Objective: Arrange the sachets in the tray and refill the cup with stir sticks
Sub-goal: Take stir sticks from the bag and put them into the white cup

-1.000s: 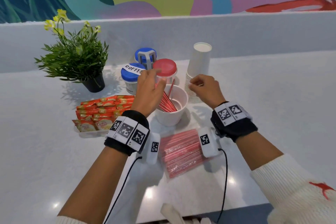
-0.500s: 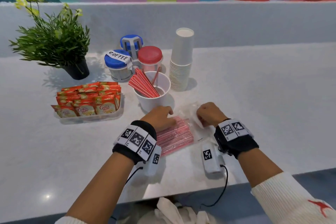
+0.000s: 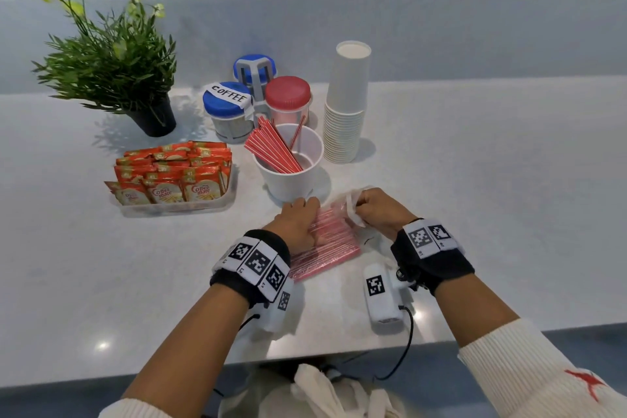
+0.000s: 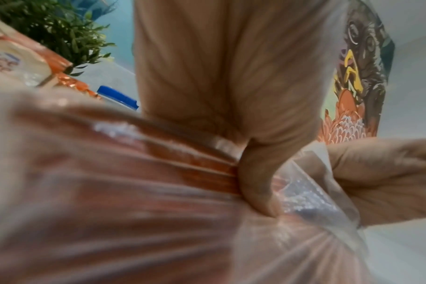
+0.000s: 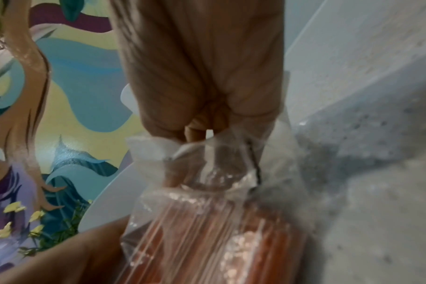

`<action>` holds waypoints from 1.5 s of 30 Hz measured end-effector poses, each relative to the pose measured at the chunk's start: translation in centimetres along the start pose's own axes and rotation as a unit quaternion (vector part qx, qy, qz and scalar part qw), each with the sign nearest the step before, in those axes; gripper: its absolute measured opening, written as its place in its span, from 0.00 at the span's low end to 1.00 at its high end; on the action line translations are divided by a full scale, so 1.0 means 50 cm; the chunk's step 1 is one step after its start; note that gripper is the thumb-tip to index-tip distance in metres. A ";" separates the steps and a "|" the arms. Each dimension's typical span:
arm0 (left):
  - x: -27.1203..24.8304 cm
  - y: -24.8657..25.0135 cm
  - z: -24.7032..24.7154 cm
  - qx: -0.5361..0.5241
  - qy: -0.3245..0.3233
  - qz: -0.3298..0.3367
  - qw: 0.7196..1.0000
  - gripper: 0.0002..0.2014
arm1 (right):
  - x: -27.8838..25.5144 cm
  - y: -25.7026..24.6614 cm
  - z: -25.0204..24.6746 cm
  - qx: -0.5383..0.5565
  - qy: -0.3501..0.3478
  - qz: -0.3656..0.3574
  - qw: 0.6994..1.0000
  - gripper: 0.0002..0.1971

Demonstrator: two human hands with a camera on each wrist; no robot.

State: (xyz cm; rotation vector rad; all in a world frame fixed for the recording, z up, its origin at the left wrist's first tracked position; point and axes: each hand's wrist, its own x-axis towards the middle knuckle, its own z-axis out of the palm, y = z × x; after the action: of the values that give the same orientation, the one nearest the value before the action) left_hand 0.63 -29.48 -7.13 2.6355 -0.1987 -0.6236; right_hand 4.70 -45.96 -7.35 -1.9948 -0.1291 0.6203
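1. Stir sticks (image 3: 271,146) already stand leaning in the white cup (image 3: 288,176), which sits on the surface (image 3: 475,180) just in front of the jars; the cup is only partly filled, with open room on its right side.
2. Sachets (image 3: 176,173) lie in rows in the clear tray (image 3: 176,209) to the left of the cup. Judged from how they lie, that half of the task looks finished.
3. Refilling is the step in hand: a clear plastic bag of stir sticks (image 3: 322,244) lies on the surface just in front of the cup, between the two hands.
4. Left hand (image 3: 298,227): its grip is closed on the bag, thumb pressed down into the plastic over the sticks, as the left wrist view shows.
5. Right hand (image 3: 376,210): its grip is narrow, fingers curled and pinching the bunched open end of the bag, plain in the right wrist view.
6. Whether any stick is pinched through the plastic, I cannot tell.
7. Next move, as I judge it: hold the mouth open with the right hand while the left works a bundle of sticks out toward the opening.
8. That bundle then needs to be lifted upright and lowered into the free side of the cup without knocking the leaning sticks or tipping the cup.
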 end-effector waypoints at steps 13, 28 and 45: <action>-0.011 -0.016 -0.024 -0.118 -0.006 0.008 0.993 0.14 | 0.032 -0.008 0.011 -0.069 0.091 -0.079 0.990 0.08; -0.008 -0.042 -0.020 -0.094 -0.011 -0.009 0.995 0.15 | 0.033 -0.027 0.007 0.100 0.077 -0.033 0.991 0.13; 0.032 -0.002 -0.009 -0.059 0.054 0.040 0.996 0.17 | 0.004 -0.047 0.030 0.201 0.105 -0.126 0.966 0.11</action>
State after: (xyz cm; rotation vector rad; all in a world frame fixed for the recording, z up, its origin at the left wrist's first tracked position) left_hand 2.28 -29.60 -7.44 2.5250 -0.2271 -0.4502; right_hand 4.57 -43.54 -5.98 -1.6030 -0.1156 0.2443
